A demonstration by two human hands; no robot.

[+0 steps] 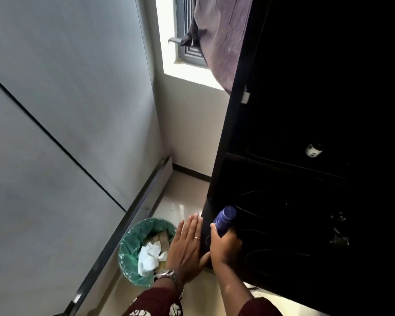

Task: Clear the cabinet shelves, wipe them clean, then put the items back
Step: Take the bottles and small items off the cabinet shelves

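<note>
So the blue bottle (223, 221) is low in the frame, a bit right of centre, right at the front left corner of the black cabinet (305, 87), level with one of the lower shelves. It's tilted, with its rounded end pointing up and to the right into the dark opening.

The right hand (225, 247) has it by the lower end, fingers curled round the body and thumb on the left side. That forearm comes up from the bottom edge in a maroon sleeve (258, 307).

The left hand (187, 245) is just beside it, flat and open, fingers straight and close together, pointing up along the cabinet's outer side panel. The thumb reaches out toward the right wrist. There's a ring (197, 237) on one finger and a metal watch (169, 275) on the wrist.

Inside the cabinet it's honestly too dark to make out much, just a small white-labelled bottle (314, 150) on a higher shelf.

Lower left of the hands is a bin (128, 242) with a green liner and crumpled white tissue (149, 256) in it. A big grey door (55, 110) fills the left side, and at the top centre there's a bright window (169, 30) with a purple cloth (221, 37) hanging.
</note>
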